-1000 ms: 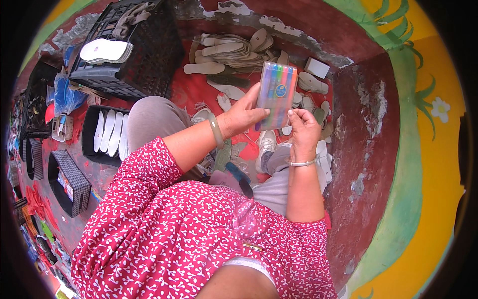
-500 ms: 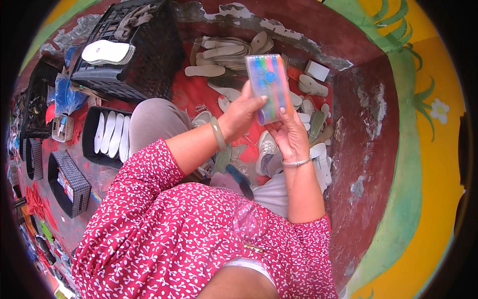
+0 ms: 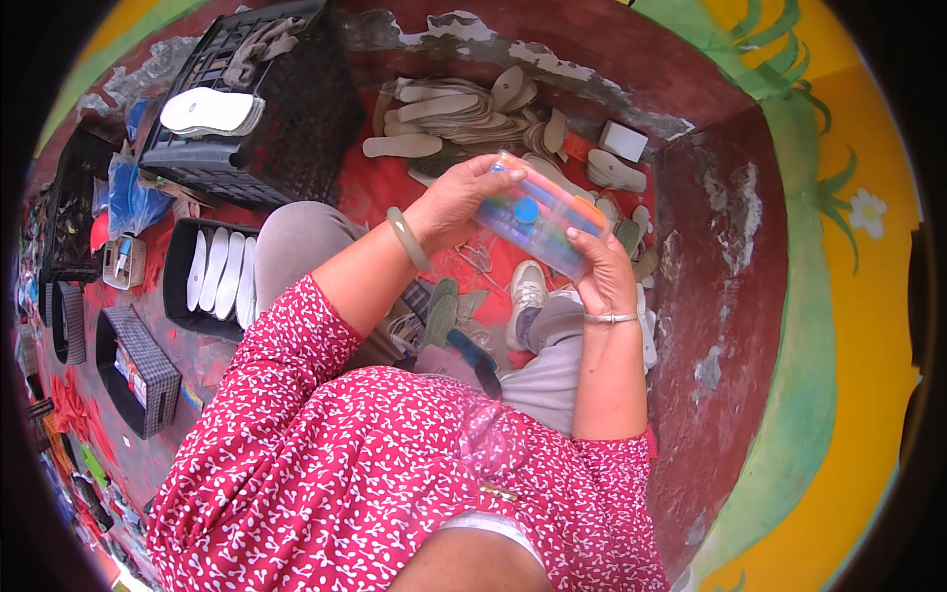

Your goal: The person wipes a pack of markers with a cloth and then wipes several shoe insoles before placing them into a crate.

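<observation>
Between my two hands is a flat clear plastic case (image 3: pixel 552 235) of colourful pens or sticks, with a round blue sticker on it. It is tilted, its upper left end in my left hand (image 3: pixel 457 202) and its lower right end in my right hand (image 3: pixel 604 268). Both thumbs press on the face of the case, and the other fingers are partly hidden behind it. Beneath the case, a light lace-up shoe (image 3: pixel 528 288) shows on my foot above the red ground cover.
White insoles (image 3: pixel 209 111) lie on a black plastic crate (image 3: pixel 261 163); more fill a black box (image 3: pixel 180 259). Piles of insoles (image 3: pixel 464 109) lie by the wall. A checked box (image 3: pixel 143 365), a small basket (image 3: pixel 123 262) and a white box (image 3: pixel 623 140) stand around. A peeling wall (image 3: pixel 725 296) borders the right.
The case has turned from nearly upright to a slant, its top end swinging left and down. My left hand has shifted to that end, and my right hand has moved slightly right and down.
</observation>
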A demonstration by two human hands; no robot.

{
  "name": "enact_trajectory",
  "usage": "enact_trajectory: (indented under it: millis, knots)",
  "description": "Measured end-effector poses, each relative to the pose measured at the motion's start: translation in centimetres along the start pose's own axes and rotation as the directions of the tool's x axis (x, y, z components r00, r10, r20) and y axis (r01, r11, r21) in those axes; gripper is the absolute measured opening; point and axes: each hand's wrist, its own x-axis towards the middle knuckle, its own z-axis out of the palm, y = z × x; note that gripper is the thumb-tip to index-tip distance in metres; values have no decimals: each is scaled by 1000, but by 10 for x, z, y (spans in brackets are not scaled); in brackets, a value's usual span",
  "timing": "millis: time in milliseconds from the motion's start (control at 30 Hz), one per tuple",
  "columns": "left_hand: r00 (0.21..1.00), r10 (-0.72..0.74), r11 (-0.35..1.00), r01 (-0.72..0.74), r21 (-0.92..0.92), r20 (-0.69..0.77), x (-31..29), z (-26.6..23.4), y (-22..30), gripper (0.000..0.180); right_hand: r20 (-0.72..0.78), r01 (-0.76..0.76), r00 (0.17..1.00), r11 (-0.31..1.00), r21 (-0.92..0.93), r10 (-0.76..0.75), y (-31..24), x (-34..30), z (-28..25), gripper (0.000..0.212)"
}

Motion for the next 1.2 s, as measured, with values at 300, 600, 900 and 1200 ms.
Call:
enact_trajectory:
  millis: [300, 600, 900, 1200]
  knots:
    - [999, 34, 999, -33, 30, -19, -3, 7, -14, 24, -42, 32, 998, 994, -107, -37, 0, 0, 1, 37]
    - [994, 49, 999, -48, 14, -98, 0, 3, -16, 23, -73, -53, 996, 995, -85, 46, 3, 9, -9, 44]
    - [990, 85, 996, -85, 1, -109, -4, 8, -22, 24, -39, -28, 999, 984, -174, 21, 3, 6, -11, 48]
    - [966, 138, 977, -169, -133, -218, -7, 4, -13, 23, 19, -157, 988, 983, 99, 156, -23, 10, 30, 46]
